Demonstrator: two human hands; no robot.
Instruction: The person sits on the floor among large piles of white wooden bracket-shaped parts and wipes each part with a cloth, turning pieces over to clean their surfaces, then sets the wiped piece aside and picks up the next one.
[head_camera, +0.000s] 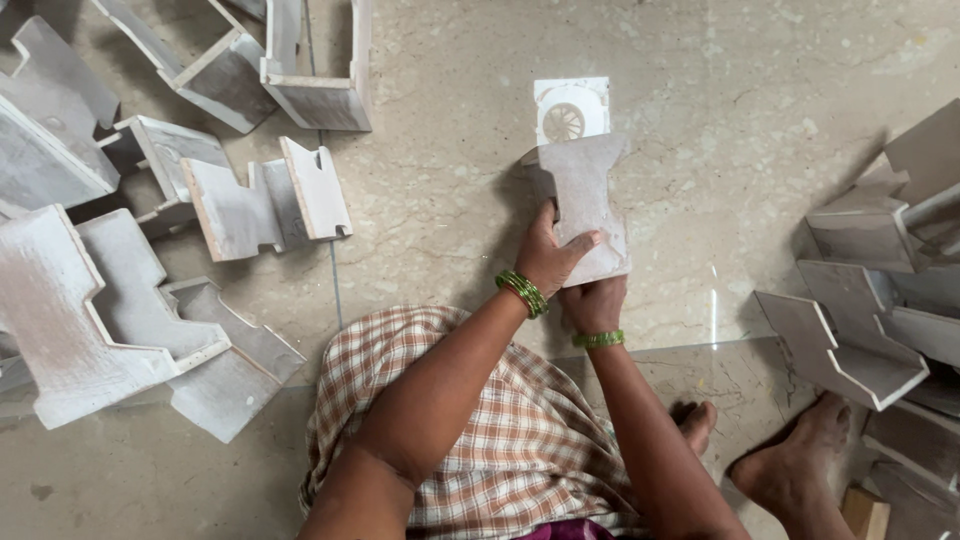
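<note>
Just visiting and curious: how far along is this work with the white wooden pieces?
Hard to say what is done. Both hands, left and right, hold one white wooden piece upright on the floor. Piles lie left and right; which is finished, I cannot tell.

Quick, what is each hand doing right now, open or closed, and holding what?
Left hand: closed on the grey notched board, thumb across its face.
Right hand: closed on the same board's lower end, from below.
</note>
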